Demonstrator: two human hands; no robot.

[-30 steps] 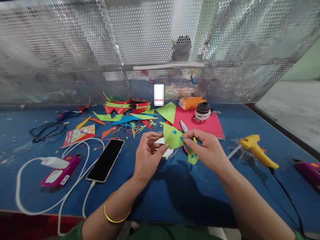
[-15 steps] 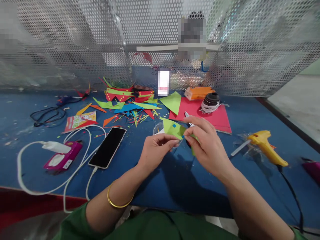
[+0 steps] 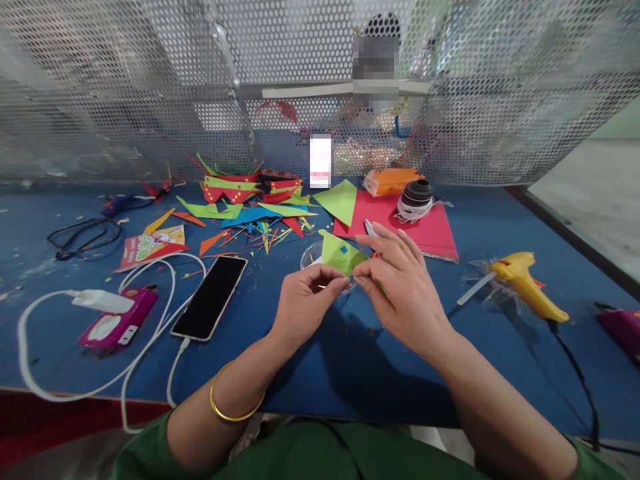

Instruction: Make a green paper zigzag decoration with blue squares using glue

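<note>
My left hand [image 3: 310, 300] is closed, thumb and forefinger pinching the lower edge of a light green piece of paper [image 3: 333, 252]. A small blue paper square [image 3: 343, 249] lies on that green piece. My right hand [image 3: 395, 277] is closed too, its thumb and forefinger pressed together at the paper's lower right side; a tiny blue bit seems to be at the fingertips. Scissors [image 3: 369, 228] are tucked in my right hand, with a blade tip poking out above the fingers and the handles mostly hidden. Behind the paper stands a clear round container [image 3: 309, 255], partly covered.
Cut paper masks [image 3: 230, 190] and coloured scraps [image 3: 267, 233] lie at the back. Red paper sheets [image 3: 440, 233] bear a black spool-like object [image 3: 417, 200]. A yellow glue gun [image 3: 530, 287] is at right. A phone [image 3: 210, 300], white cable and purple power strip [image 3: 120, 319] sit left.
My right hand has moved left, bringing its fingertips from beside the green paper to its lower edge, close to the left fingertips. The view has shifted slightly.
</note>
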